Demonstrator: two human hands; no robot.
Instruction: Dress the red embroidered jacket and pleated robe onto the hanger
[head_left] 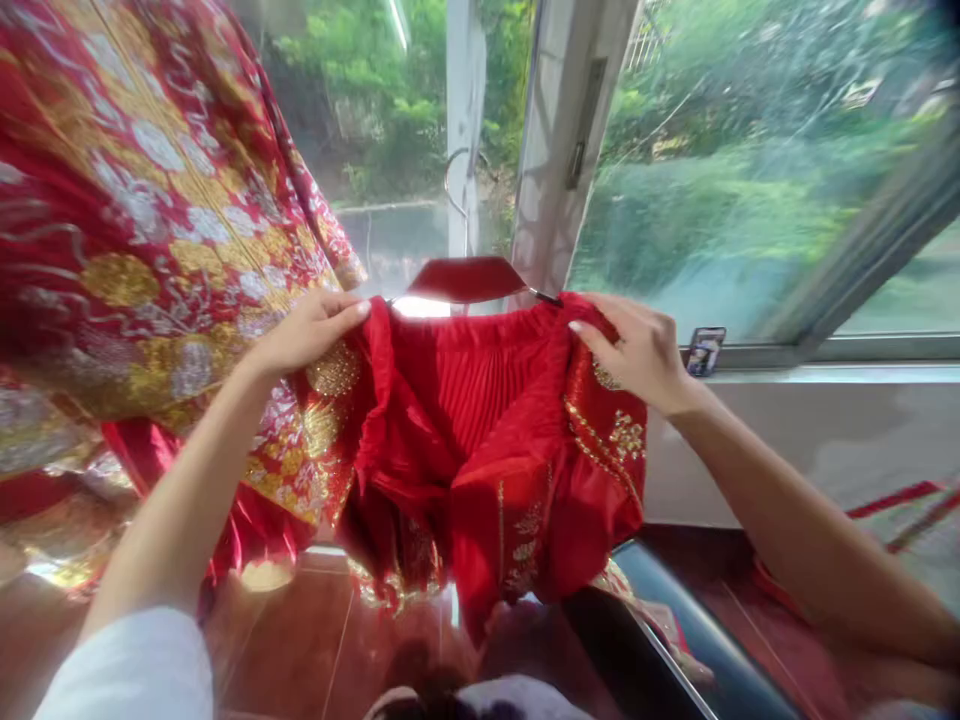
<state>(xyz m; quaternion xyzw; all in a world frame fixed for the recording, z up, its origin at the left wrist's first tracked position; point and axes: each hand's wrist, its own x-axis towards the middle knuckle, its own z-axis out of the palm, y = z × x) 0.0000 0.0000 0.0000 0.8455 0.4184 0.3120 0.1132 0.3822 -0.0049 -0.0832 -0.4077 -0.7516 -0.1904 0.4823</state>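
A red garment (442, 400) with a pleated inside and gold embroidery hangs in front of me, its top edge spread wide. My left hand (319, 328) is closed on its left upper corner, thumb in front and fingers behind. At the opposite corner my right hand (637, 350) grips the cloth the same way, beside a sleeve-like panel trimmed in gold. Between the hands, a hanger (466, 280) with a thin metal hook shows above the top edge. Folds hide most of my fingertips. The garment's lower part drops toward the tiled floor.
A large red robe (187, 210) with gold and silver embroidery hangs close on the left. Behind stand window panes in a white frame (555, 150). A phone (706, 352) leans on the sill at right. A dark glossy surface (675, 620) lies low on the right, above red floor tiles (300, 630).
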